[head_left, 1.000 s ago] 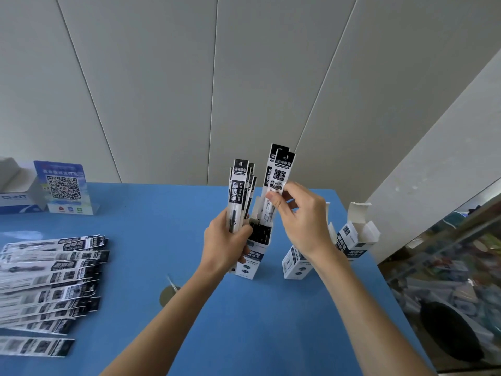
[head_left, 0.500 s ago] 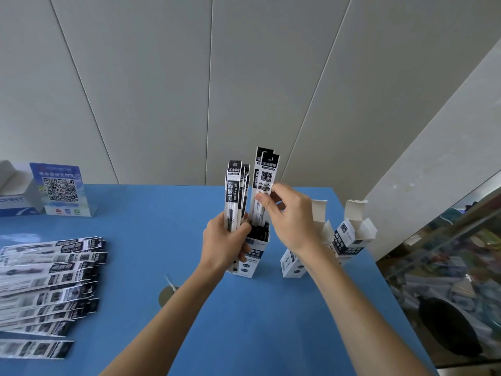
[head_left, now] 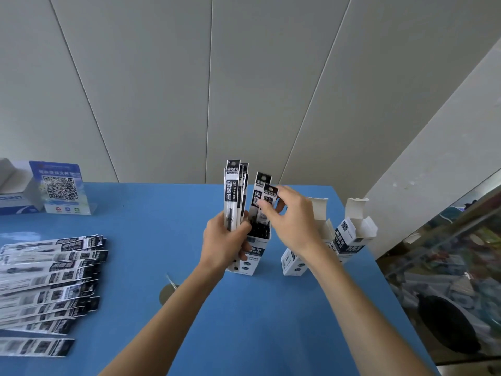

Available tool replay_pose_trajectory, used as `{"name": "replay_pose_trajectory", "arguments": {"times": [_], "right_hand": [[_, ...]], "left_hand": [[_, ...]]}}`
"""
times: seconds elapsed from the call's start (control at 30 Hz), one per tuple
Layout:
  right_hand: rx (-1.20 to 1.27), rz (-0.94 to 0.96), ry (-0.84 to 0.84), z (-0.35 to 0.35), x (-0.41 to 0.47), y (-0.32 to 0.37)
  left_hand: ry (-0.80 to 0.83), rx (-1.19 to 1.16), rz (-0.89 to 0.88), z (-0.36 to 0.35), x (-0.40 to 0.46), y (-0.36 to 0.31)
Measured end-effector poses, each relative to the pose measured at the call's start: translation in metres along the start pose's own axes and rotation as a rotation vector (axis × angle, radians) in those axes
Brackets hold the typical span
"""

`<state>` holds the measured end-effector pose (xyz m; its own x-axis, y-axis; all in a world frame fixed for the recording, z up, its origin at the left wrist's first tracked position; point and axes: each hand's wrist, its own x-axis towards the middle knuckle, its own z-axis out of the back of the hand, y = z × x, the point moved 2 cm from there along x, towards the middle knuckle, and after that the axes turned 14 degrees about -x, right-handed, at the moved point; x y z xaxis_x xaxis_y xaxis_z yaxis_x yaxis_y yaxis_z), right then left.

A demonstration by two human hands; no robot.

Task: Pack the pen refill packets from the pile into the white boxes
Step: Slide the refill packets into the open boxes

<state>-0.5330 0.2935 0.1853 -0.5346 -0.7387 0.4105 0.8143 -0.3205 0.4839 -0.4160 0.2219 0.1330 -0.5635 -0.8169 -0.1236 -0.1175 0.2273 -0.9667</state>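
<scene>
I see right hand (head_left: 291,221) pinching two refill packets (head_left: 262,198), now lower into centre white box (head_left: 254,251); left hand (head_left: 223,240) gripping spare bundle (head_left: 233,194); insertion progressing

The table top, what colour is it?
Plain blue, seen in the head view: table top.

The pile of packets (head_left: 48,283) runs off the left edge, its print too blurry to read. The right hand (head_left: 292,221) hides part of one white box (head_left: 294,263), maybe its front.
</scene>
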Motion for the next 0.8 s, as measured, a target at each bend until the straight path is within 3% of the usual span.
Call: {"name": "replay_pose_trajectory", "arguments": {"times": [0.17, 0.37, 0.5, 0.67, 0.8], "right_hand": [[-0.214, 0.008, 0.359, -0.009, -0.002, -0.009], [-0.147, 0.039, 0.096, -0.003, -0.003, 0.000], [-0.312, 0.047, 0.332, -0.011, -0.009, -0.004], [-0.264, 0.058, 0.214, -0.004, -0.009, 0.000], [-0.388, 0.096, 0.311, -0.010, -0.010, 0.001]], "left_hand": [[-0.005, -0.008, 0.004, 0.000, 0.001, 0.001], [0.001, -0.014, 0.003, 0.001, -0.001, 0.002], [0.004, -0.016, -0.005, 0.001, -0.001, 0.002], [0.014, -0.029, -0.005, 0.002, -0.002, 0.001], [0.015, -0.028, -0.016, 0.001, -0.003, 0.002]]}}
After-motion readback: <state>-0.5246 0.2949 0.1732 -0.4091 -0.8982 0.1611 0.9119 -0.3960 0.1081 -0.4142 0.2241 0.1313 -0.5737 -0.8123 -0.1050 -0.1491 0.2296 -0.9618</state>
